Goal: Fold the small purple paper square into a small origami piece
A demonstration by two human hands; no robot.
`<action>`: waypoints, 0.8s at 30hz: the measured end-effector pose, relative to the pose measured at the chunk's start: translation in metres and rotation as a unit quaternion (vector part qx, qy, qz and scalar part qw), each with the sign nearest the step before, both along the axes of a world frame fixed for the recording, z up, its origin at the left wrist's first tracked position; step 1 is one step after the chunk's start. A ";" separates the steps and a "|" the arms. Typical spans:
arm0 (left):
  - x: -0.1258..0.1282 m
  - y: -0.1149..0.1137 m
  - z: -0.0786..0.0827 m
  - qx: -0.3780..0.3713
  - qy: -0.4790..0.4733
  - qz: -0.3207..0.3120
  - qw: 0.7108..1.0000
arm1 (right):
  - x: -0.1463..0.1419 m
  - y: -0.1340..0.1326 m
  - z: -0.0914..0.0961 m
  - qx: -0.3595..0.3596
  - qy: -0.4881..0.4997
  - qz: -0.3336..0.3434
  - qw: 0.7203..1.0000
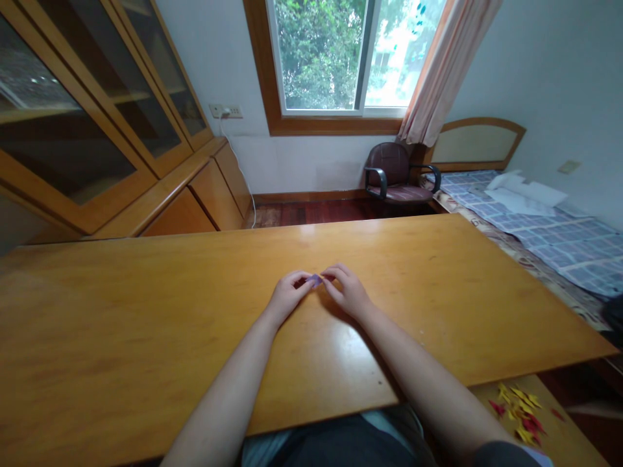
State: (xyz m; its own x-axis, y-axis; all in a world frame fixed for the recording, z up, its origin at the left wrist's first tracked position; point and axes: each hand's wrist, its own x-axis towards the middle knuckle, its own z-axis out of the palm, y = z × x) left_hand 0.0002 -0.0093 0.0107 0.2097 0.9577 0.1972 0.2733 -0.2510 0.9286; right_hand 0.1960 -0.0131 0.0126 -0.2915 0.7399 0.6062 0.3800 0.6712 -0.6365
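Observation:
Between my two hands, just above the middle of the wooden table (pixel 146 324), is a small piece of purple paper (pixel 315 280). My left hand (pixel 290 295) pinches its left side between thumb and fingers. On the other side, my right hand (pixel 344 290) has its thumb and fingertips at the paper's right edge, closed in a pinch. My fingers cover part of the paper, and its exact folded shape is too small to make out.
At lower right, several yellow and red folded paper pieces (pixel 523 408) lie on a lower wooden surface (pixel 569 447). Beyond the table stand an office chair (pixel 396 172) and a bed (pixel 559 233). A glass-door cabinet (pixel 146 188) lines the left.

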 end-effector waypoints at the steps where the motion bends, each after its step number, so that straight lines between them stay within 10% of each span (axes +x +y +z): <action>1: 0.000 0.000 0.000 0.014 0.016 -0.005 1.000 | 0.000 0.000 0.000 -0.007 -0.003 -0.004 1.000; 24: 0.000 -0.003 -0.001 -0.054 -0.060 -0.003 0.997 | -0.005 -0.001 -0.006 -0.153 -0.008 0.015 0.988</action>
State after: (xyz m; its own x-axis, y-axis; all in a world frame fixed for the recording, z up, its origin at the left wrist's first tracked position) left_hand 0.0000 -0.0118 0.0101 0.1973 0.9732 0.1178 0.1576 -0.1501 0.9760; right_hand 0.1910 -0.0144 0.0066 -0.3237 0.8785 0.3515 0.3742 0.4600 -0.8052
